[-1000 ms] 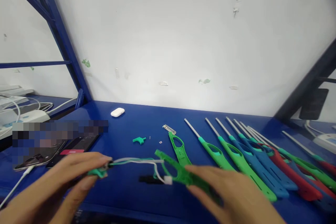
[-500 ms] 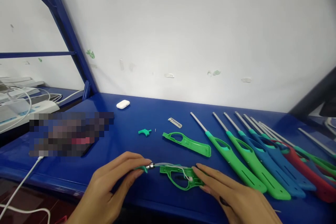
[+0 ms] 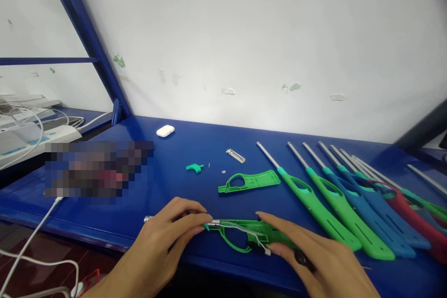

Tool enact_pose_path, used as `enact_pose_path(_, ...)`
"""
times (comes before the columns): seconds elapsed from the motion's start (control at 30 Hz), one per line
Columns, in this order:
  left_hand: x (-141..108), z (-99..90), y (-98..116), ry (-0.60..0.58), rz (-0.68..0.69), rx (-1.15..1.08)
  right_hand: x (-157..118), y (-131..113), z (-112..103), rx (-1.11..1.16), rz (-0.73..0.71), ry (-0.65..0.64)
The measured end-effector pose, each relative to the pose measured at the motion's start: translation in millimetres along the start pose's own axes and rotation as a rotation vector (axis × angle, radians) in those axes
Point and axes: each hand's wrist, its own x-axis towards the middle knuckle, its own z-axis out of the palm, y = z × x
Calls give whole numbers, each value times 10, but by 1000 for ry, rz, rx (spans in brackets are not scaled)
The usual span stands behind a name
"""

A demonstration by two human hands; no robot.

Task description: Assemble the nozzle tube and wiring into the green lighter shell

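Note:
My left hand (image 3: pixel 181 226) pinches the metal tube (image 3: pixel 215 223) of a gas lighter at the front of a green handle half (image 3: pixel 240 247). The tube's far end pokes out left of my fingers. My right hand (image 3: pixel 296 251) grips the rear of this handle half between thumb and fingers. A thin pale wire with a white end piece (image 3: pixel 267 251) runs from the tube over the shell to my right thumb. Something dark (image 3: pixel 303 260), its kind unclear, is tucked in my right palm. Beyond my hands lies another green handle half (image 3: pixel 254 180), inner side up.
A teal trigger (image 3: pixel 194 168), a tiny pin (image 3: pixel 209 165), a small pale piece (image 3: pixel 224 172) and a clear narrow part (image 3: pixel 235 155) lie farther back. Several assembled lighters (image 3: pixel 324 214) are lined up at right. A white earphone case (image 3: pixel 165 131) and a blurred-out object (image 3: pixel 98 170) are left.
The metal tube has come right, against the handle half's front end. The far shell has turned over to show its inside. A small pale piece now shows on the table.

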Motion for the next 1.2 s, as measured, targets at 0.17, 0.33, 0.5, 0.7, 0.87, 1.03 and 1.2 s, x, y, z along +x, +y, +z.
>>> enact_pose_path(0.17,-47,-6,5,-82,-9,104,4,-20,-9,23,0,-16)
enact_pose_path(0.33,-48,-10,1,-91,66,213,6,-30,-7,-27,-19,9)
enact_pose_path(0.5,-37,-34,-2,-84,103,237,-6,-24,-9,-59,-43,29)
enact_pose_path(0.7,-72,-53,-59,-111,120,334,3,2,-5,-82,-42,28)
enact_pose_path(0.87,-112,-15,-79,-151,111,377,-7,-2,1,-90,-30,20)
enact_pose_path(1.03,-112,-22,-75,-179,70,382,-23,-13,2,-87,-9,-4)
enact_pose_path(1.2,-43,-104,-96,-195,133,398,-45,-4,20,-86,-3,-19)
